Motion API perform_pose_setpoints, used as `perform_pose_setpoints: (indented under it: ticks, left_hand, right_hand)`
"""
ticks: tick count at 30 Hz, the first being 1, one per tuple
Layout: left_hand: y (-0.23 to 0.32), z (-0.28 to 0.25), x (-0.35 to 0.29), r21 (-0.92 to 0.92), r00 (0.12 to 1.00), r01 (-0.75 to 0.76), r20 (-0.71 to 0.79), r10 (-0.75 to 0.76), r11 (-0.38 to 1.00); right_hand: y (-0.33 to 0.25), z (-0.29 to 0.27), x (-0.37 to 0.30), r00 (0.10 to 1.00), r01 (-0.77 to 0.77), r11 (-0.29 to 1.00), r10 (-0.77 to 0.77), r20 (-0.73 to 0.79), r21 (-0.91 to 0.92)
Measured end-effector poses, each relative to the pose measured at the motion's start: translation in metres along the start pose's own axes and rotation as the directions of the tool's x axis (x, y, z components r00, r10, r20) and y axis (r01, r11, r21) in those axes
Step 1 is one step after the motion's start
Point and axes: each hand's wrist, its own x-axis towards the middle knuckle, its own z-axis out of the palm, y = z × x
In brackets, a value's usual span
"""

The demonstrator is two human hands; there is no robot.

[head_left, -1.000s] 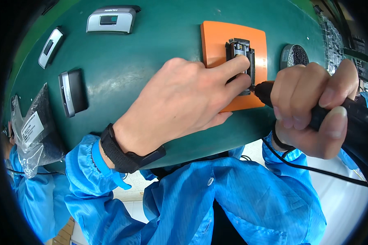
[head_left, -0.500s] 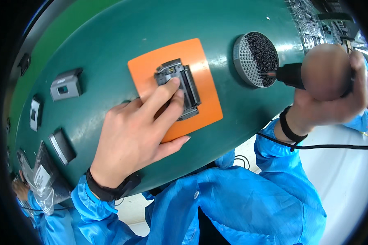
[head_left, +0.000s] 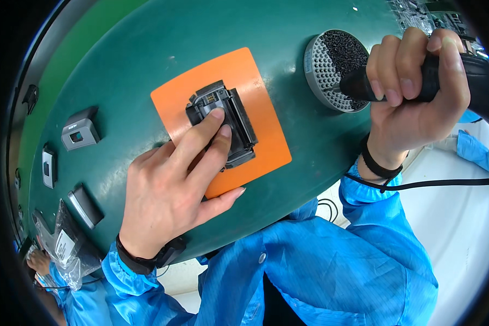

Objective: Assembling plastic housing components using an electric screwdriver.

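An orange mat (head_left: 271,138) lies on the green table, and on it rests a black plastic device housing (head_left: 242,117) with a long roller-like bar along one side. My left hand (head_left: 171,182) reaches over the housing's near side. Two of its outstretched fingertips press on the part, while the thumb lies apart over the mat. In my right hand (head_left: 413,106) is a black electric screwdriver (head_left: 357,84), gripped with the fingers wrapped round it. Its tip points into a round dish (head_left: 321,81) of small black screws, at the side where the dimpled plate shows bare.
Three grey and black covers (head_left: 81,133) stand at the left. Near them is a clear plastic bag (head_left: 73,247) with a dark thing inside. Another person's hand (head_left: 38,262) shows at the lower left. A black cable (head_left: 445,185) crosses by my right wrist.
My right hand has turned and moved up and left, bringing the screwdriver tip further over the dish. My left hand still rests on the housing; the whole view has shifted slightly.
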Motion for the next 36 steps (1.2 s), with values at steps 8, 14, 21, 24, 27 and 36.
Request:
perform_pose_setpoints:
  ticks: [8,14,21,24,27,36]
  left_hand:
    - [0.001,0.000,0.000,-0.026,1.000,-0.004,-0.005,0.004,1.000]
    - [-0.002,-0.002,-0.004,-0.027,1.000,-0.002,-0.011,0.002,1.000]
    - [-0.007,0.000,-0.007,-0.018,1.000,-0.013,-0.025,0.013,1.000]
    - [-0.010,0.001,-0.008,-0.045,1.000,-0.006,-0.027,0.005,0.999]
    - [-0.012,0.005,-0.008,-0.081,0.997,-0.031,-0.070,0.025,0.996]
    - [-0.011,0.011,-0.013,-0.060,0.989,-0.055,-0.143,0.046,0.997]
  right_hand:
    - [-0.003,0.001,-0.002,0.999,-0.012,1.000,0.012,0.039,-0.007]
    - [0.000,0.015,-0.006,0.999,-0.014,0.999,0.012,-0.050,-0.035]
    - [-0.040,0.007,0.014,0.968,-0.047,0.970,-0.015,0.249,0.238]
    - [-0.038,0.031,0.012,0.931,-0.104,0.953,-0.007,0.364,0.283]
    - [-0.026,0.058,0.003,0.911,-0.137,0.943,-0.001,0.413,0.304]
    - [-0.001,0.086,-0.005,0.871,-0.169,0.945,0.010,0.491,0.280]
